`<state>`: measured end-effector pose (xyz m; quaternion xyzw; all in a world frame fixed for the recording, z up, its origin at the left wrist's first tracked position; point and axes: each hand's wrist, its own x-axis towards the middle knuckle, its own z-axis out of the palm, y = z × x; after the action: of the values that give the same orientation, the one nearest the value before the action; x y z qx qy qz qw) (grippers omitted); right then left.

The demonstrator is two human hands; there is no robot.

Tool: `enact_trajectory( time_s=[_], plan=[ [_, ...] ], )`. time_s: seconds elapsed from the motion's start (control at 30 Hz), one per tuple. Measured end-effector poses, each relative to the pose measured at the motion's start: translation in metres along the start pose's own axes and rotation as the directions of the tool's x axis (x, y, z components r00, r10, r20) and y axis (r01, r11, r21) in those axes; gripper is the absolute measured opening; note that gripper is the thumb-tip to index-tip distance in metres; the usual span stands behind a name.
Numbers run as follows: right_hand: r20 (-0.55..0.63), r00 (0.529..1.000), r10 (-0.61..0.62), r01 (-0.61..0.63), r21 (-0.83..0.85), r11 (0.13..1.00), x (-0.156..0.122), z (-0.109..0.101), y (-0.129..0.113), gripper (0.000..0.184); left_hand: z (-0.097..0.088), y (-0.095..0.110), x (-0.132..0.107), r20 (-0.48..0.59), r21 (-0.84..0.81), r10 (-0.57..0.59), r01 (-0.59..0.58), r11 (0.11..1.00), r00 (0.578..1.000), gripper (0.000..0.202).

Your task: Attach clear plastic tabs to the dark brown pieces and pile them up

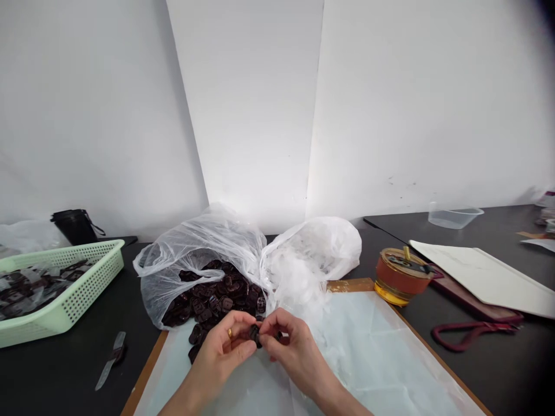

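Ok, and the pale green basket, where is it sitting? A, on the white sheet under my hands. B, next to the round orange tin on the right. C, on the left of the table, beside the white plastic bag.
C: the pale green basket sits on the left of the dark table, with the white plastic bag just to its right.

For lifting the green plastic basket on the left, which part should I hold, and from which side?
Grip the rim of the green plastic basket at its right corner, hand coming from above: the rim stands free over a slanted, perforated wall.
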<state>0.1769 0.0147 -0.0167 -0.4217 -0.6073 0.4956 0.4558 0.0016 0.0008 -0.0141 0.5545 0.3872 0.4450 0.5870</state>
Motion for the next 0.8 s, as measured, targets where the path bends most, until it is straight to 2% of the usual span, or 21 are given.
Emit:
enact_trajectory(
  time_s=[0.1,0.2,0.33,0.47,0.57,0.67,0.8],
  plan=[
    [-0.009,1.000,-0.003,0.003,0.039,0.999,0.000,0.000,-0.001,0.002,0.000,0.000,0.001,-0.043,-0.093,-0.053,0.049,0.994,0.998,0.029],
    [-0.003,1.000,0.013,-0.012,0.097,0.995,-0.002,0.000,-0.005,0.004,0.003,0.004,-0.001,-0.080,-0.113,-0.097,0.087,0.990,0.992,0.024],
    [0.016,0.999,0.052,-0.054,0.193,0.980,-0.002,-0.002,-0.015,0.005,0.006,0.007,-0.004,-0.045,-0.113,-0.115,0.109,0.988,0.992,0.020],
    [0.026,0.999,0.042,-0.047,0.206,0.977,-0.002,-0.005,-0.021,0.009,0.007,0.006,-0.004,-0.010,-0.120,-0.120,0.118,0.986,0.993,0.017],
    [0.030,0.999,0.017,-0.023,0.218,0.976,-0.003,-0.005,-0.021,0.014,0.005,0.008,-0.003,-0.003,-0.143,-0.137,0.135,0.981,0.991,0.018],
    [0.084,0.996,0.014,-0.036,0.269,0.962,-0.002,-0.004,-0.019,0.024,0.004,0.013,-0.003,0.011,-0.142,-0.138,0.138,0.980,0.990,0.021],
    [0.133,0.991,0.025,-0.067,0.321,0.945,-0.001,-0.003,-0.014,0.031,0.003,0.018,-0.003,0.055,-0.073,-0.139,0.143,0.987,0.989,0.021]
  ],
)
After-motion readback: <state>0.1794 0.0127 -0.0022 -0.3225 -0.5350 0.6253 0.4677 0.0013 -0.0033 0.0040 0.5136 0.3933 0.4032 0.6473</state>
